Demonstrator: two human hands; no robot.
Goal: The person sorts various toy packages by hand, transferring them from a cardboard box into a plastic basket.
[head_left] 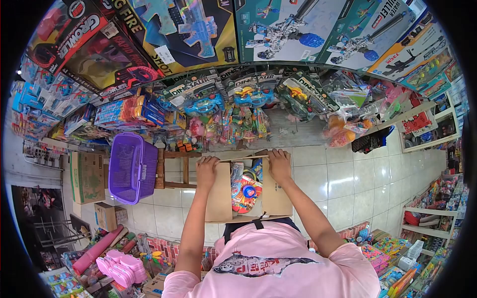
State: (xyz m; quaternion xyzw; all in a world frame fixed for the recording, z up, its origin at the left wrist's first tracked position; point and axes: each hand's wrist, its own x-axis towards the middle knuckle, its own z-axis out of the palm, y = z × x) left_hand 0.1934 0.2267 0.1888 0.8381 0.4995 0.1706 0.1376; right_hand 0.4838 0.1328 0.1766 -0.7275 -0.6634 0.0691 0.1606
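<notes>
An opened cardboard box (277, 198) stands in front of my body, its side flaps folded partly over the top. Through the gap between them I see a red and yellow round toy package (244, 194) with a blue centre, and other packaged items partly hidden beneath the flaps. My left hand (206, 172) is closed over the far left corner of the box. At the far right corner, my right hand (279, 165) has its fingers curled over the edge of the cardboard. Between both hands runs the raised far flap, seen edge-on.
A purple plastic basket (130, 169) rests on a wooden stool (171, 170) to the left. Bagged toys (253, 97) hang ahead, below large boxed toy guns (285, 30). Tiled floor (343, 174) extends right. Another cardboard box (87, 178) stands far left.
</notes>
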